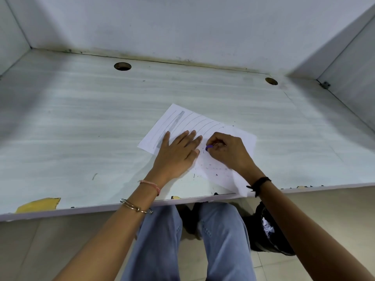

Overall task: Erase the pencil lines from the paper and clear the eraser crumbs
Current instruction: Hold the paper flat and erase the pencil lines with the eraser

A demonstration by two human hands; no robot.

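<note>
A white sheet of paper (241, 138) lies at an angle on the desk, its near corner hanging over the front edge. Several curved pencil lines (194, 120) and a grey shaded bar (176, 122) mark its far left half. My left hand (178, 153) lies flat on the sheet with straight fingers, pressing it down. My right hand (227, 149) pinches a small purple eraser (209, 147) against the paper just right of the left fingertips. Dark eraser crumbs (211, 169) are scattered over the near part of the sheet and onto the desk.
The pale wood-grain desk (81, 122) has two round cable holes (122, 66) at the back and white partition walls on three sides. Chipped yellow patches (38, 204) mark its front edge. A black bag (265, 230) sits on the floor beside my knees.
</note>
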